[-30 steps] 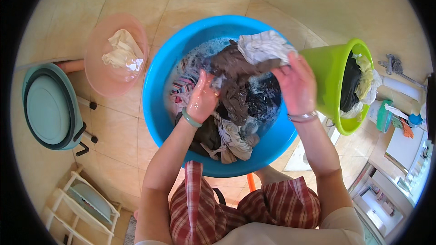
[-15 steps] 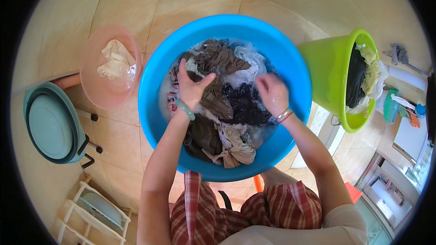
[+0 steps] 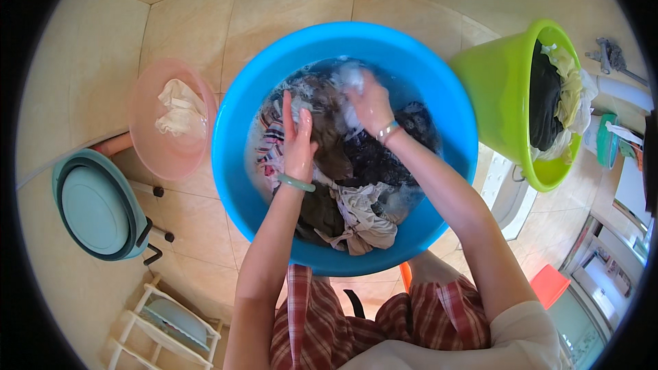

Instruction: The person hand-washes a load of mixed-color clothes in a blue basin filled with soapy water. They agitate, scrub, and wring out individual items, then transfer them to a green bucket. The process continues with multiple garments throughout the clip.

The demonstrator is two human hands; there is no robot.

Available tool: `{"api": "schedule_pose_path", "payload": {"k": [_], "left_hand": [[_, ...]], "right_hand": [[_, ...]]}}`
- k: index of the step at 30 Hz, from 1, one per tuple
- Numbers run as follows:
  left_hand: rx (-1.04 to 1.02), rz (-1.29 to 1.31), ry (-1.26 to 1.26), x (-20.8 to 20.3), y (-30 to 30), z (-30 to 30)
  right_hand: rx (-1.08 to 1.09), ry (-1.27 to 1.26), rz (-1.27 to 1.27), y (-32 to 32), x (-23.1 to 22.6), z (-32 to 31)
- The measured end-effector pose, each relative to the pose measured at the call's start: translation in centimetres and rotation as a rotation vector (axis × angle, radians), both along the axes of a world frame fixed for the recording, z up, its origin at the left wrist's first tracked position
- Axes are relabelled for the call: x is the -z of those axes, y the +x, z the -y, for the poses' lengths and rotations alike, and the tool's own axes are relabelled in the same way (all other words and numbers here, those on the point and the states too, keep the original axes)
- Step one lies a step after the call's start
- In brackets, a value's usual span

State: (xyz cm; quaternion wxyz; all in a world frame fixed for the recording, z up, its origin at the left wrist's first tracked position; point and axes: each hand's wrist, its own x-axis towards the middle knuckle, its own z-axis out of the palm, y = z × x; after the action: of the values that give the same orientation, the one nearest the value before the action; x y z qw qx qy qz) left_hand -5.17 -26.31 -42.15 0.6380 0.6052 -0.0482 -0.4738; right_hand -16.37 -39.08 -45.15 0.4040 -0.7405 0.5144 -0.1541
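A big blue basin (image 3: 439, 103) stands on the tiled floor, full of wet clothes (image 3: 356, 185) in brown, dark and striped cloth with suds. My left hand (image 3: 299, 138), with a green bangle on the wrist, lies flat with fingers stretched on the striped and brown laundry at the basin's left. My right hand (image 3: 370, 105), wearing a bracelet, presses down with curled fingers on a pale soapy piece at the far side of the pile.
A pink basin (image 3: 147, 140) with a whitish cloth (image 3: 179, 109) sits left of the blue one. A green bucket (image 3: 497, 96) stuffed with dark and pale laundry stands at right. A teal folded tub (image 3: 96, 209) and a white rack (image 3: 168, 325) are at lower left.
The lifted brown and white garments have gone down into the basin. Both hands moved from above the pile to pressing on it, toward the far side.
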Motion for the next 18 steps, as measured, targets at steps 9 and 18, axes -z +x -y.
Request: {"api": "schedule_pose_path", "payload": {"k": [9, 18], "left_hand": [[0.088, -0.595, -0.483, -1.5, 1.7, 2.1], [-0.110, -0.691, -0.262, 2.1, -0.5, 0.6]], "right_hand": [[-0.649, -0.376, 0.235, 0.2, -14.7, -10.5], [-0.366, -0.633, 0.308, 5.6, -11.7, -7.5]]}}
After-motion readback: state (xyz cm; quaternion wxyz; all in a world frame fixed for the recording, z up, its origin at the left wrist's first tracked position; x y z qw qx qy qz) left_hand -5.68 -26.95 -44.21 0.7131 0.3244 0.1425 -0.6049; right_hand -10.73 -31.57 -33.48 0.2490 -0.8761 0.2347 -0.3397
